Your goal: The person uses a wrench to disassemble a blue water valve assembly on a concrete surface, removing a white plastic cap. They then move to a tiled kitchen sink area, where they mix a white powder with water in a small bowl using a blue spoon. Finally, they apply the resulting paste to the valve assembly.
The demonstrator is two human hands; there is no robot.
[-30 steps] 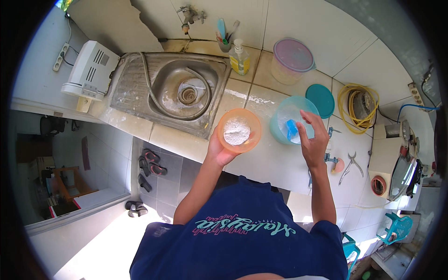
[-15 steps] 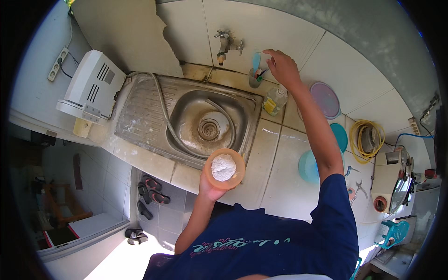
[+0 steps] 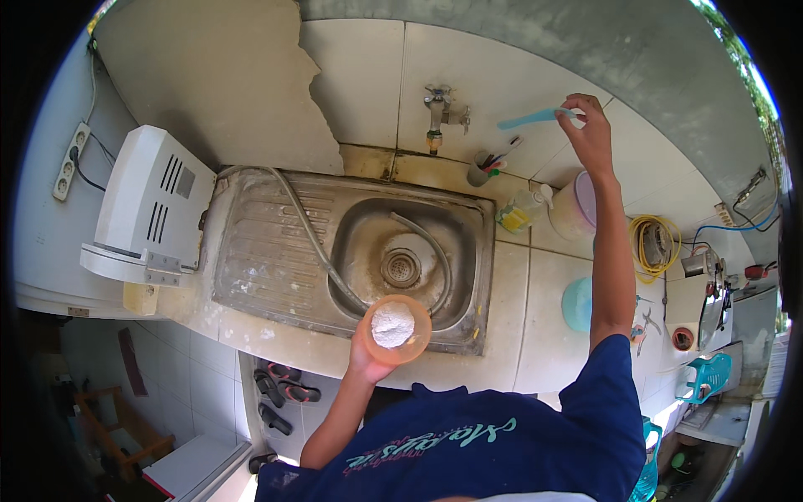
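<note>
Your left hand (image 3: pixel 366 361) is holding the round orange plastic bowl (image 3: pixel 421 336) of white powder (image 3: pixel 392 325) before the metal sink (image 3: pixel 276 259), its fingers partly hiding beneath. Your right hand (image 3: pixel 590 134) is pinching, with fingertips together, the long flat light-blue stick (image 3: pixel 529 119).

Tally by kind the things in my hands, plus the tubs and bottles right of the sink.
Bowls (round orange plastic bowl of white powder, left hand): 1
Utensils (long flat light-blue utensil, right hand): 1
Tubs (purple-lidded round tub, light-blue plastic tub): 2
Bottles (clear yellow-labelled bottle): 1
Total: 5
</note>
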